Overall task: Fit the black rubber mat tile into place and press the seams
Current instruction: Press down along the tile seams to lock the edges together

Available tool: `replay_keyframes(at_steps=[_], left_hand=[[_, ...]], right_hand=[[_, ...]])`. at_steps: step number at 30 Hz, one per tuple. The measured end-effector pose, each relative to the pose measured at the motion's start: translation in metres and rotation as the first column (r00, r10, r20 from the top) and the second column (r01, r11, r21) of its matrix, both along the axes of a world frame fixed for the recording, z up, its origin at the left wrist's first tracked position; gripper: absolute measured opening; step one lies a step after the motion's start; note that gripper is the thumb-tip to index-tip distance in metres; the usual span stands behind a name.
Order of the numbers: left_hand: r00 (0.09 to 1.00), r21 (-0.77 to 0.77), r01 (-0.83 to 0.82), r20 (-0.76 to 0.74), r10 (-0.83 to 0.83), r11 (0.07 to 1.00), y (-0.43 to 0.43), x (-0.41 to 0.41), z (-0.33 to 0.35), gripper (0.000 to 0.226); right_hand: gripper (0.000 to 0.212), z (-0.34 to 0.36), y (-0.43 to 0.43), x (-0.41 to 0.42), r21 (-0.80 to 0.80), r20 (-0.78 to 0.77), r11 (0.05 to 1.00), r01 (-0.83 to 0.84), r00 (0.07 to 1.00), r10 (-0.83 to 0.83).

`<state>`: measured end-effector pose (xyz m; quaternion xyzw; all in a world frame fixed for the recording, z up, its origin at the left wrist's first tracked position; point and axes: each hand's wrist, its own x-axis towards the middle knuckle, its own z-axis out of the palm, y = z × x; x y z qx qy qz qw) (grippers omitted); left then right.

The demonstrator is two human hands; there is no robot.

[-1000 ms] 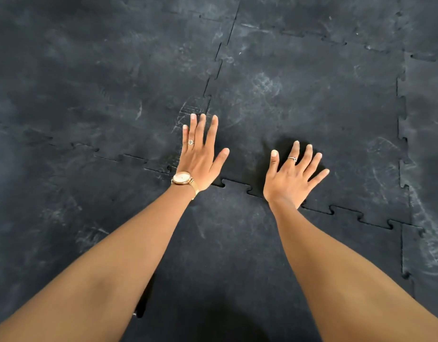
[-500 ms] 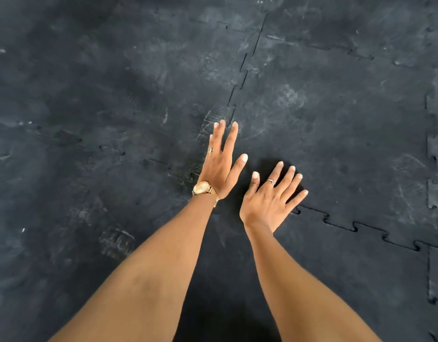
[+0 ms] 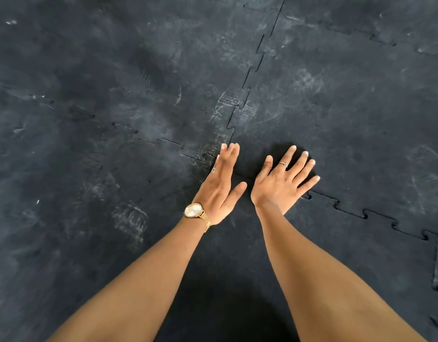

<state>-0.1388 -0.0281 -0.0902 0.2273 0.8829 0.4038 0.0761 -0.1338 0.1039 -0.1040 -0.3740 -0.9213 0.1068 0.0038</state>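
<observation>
The mat tile (image 3: pixel 237 255) lies flat beneath us, its far seam (image 3: pixel 348 211) interlocked; we judge fitting done, pressing underway. Our left hand (image 3: pixel 219 188) and right hand (image 3: pixel 282 183) rest flat and open, fingers spread, holding nothing, at the tile's far-left corner. Since a second ago the hands have drawn together leftward.

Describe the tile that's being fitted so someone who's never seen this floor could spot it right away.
Start where the four jigsaw seams of the black floor meet, just ahead of the left hand beside the right hand. The tile is the near one, running back under both forearms. It looks darker and cleaner than its neighbours, which carry chalky grey scuffs.
</observation>
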Motion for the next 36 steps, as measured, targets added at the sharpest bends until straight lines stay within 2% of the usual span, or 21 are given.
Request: replay_keyframes(at_steps=[4, 6, 9, 13, 19, 27, 31, 36], left_hand=[[0.999, -0.100, 0.032, -0.001, -0.032, 0.994, -0.002, -0.001, 0.002, 0.076], [0.999, -0.204, 0.041, -0.022, -0.046, 0.978, -0.001, -0.001, 0.003, 0.076], [0.989, -0.358, 0.044, -0.113, -0.090, 0.933, 0.005, 0.001, 0.001, 0.066], [0.974, -0.439, 0.048, -0.178, -0.139, 0.897, 0.006, 0.000, -0.001, 0.057], [0.969, -0.504, 0.060, -0.179, -0.173, 0.862, 0.008, 0.000, 0.000, 0.057], [0.967, -0.563, -0.028, -0.224, -0.120, 0.826, 0.011, 0.006, 0.002, 0.062], [0.982, -0.602, -0.155, -0.179, 0.057, 0.783, -0.009, 0.046, 0.001, 0.066], [0.970, -0.698, -0.129, -0.237, -0.058, 0.704, -0.060, 0.151, 0.002, 0.074]], right_hand=[[0.063, 0.005, 0.000, -0.002, -0.031, 0.028, 0.999, -0.012, 1.000, 0.013], [0.064, 0.008, 0.002, 0.003, -0.054, 0.033, 0.998, -0.041, 0.999, 0.043], [0.067, 0.009, -0.013, 0.055, -0.049, 0.064, 0.990, -0.133, 0.989, 0.136], [0.068, 0.005, -0.050, 0.135, -0.014, 0.122, 0.990, -0.143, 0.982, 0.144], [0.067, 0.005, -0.049, 0.132, 0.009, 0.125, 0.988, -0.154, 0.981, 0.151], [0.066, 0.001, -0.050, 0.132, 0.025, 0.040, 0.988, -0.153, 0.988, 0.152], [0.066, -0.001, -0.050, 0.133, 0.036, 0.008, 0.985, -0.167, 0.986, 0.167], [0.066, 0.000, -0.050, 0.135, 0.036, -0.013, 0.986, -0.166, 0.986, 0.166]])
